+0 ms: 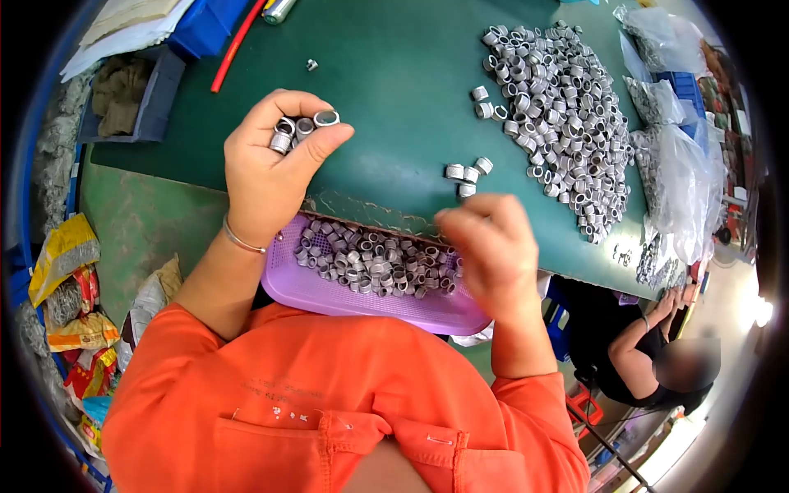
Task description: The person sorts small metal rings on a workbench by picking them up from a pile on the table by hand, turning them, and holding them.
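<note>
My left hand [261, 168] is closed around several short grey metal ring-shaped sleeves [282, 140] above the green table, one pinched upright between thumb and fingers. My right hand [500, 255], smeared by motion, hovers over the table's front edge with its fingers bent downward; whether it holds anything is hidden. Just beyond it lies a small group of metal sleeves [471, 174]. Below the table edge, between my forearms, a purple plastic basket [345, 306] holds many similar sleeves [370, 261].
A large heap of metal sleeves [563, 115] covers the table's right side, with clear plastic bags [686, 181] beyond. A red tube [237, 48] and blue bins [152, 99] are at the left. Another person [637, 353] sits at the right.
</note>
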`<state>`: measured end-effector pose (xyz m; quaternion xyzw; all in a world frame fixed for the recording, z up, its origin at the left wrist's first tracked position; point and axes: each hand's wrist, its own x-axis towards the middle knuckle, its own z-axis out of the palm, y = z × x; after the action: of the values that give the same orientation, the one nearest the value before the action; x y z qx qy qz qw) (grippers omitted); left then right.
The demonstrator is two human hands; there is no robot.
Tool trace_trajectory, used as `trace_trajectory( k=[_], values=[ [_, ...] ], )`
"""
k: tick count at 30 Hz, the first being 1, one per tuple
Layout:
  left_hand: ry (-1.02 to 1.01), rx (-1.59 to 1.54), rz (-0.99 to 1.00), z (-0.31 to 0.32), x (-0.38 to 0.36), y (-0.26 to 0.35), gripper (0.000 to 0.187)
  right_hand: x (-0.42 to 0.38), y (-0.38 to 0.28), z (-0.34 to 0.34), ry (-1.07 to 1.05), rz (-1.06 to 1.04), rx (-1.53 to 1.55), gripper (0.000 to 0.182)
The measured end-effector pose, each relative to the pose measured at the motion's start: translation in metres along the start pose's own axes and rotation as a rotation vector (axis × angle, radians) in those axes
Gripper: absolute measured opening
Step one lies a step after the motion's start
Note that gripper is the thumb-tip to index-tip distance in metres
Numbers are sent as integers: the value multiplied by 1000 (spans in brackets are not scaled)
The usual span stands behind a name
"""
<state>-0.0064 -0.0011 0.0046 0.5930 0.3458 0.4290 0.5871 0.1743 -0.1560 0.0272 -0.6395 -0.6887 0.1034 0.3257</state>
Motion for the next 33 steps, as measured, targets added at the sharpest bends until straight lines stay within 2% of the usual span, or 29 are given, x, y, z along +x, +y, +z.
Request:
trace_trajectory(
  k=[1,3,5,8,9,11,12,13,15,16,21,23,24,25,28,29,31,33],
  values=[
    [-6,9,9,-1,0,0,16,-6,7,2,95,118,-53,22],
    [-11,21,16,-1,-1,-1,16,0,10,4,180,215,-50,24],
    [-14,42,48,0,-1,-2,17,-4,17,10,173,227,-88,26],
    [-11,29,53,0,-1,-2,16,-7,15,14,253,420,156,26],
    [-9,30,53,0,-1,-2,16,-8,16,12,252,419,157,26],
    [-19,30,81,0,-1,-3,16,-11,18,7,279,373,353,25],
    [-20,30,77,0,-1,-2,16,-13,19,7,314,371,589,24],
    [-21,36,65,0,-1,-1,16,-15,18,6,315,376,588,24],
    [-27,39,52,0,-1,-1,17,-20,14,1,302,556,1155,23],
    [-25,38,48,0,-1,-1,16,-23,15,1,323,580,1364,22],
    [-31,23,42,0,-1,-3,16,-34,25,3,227,447,1547,24],
    [-32,22,44,0,-1,-2,15,-28,18,-5,278,743,1720,31],
    [-32,19,47,1,-1,-2,15,-27,18,-6,280,723,1779,34],
    [-32,20,47,1,-1,-2,15,-26,16,-7,280,723,1779,34],
    [-34,25,63,1,-1,-2,15,-24,8,-5,345,764,1464,35],
    [-33,22,65,1,-1,-3,15,-27,9,-4,347,764,1463,35],
    [-33,18,66,1,-1,-3,15,-33,12,0,292,644,1277,34],
    [-26,33,58,1,-1,-3,15,-32,9,-1,314,644,1256,32]
  ],
)
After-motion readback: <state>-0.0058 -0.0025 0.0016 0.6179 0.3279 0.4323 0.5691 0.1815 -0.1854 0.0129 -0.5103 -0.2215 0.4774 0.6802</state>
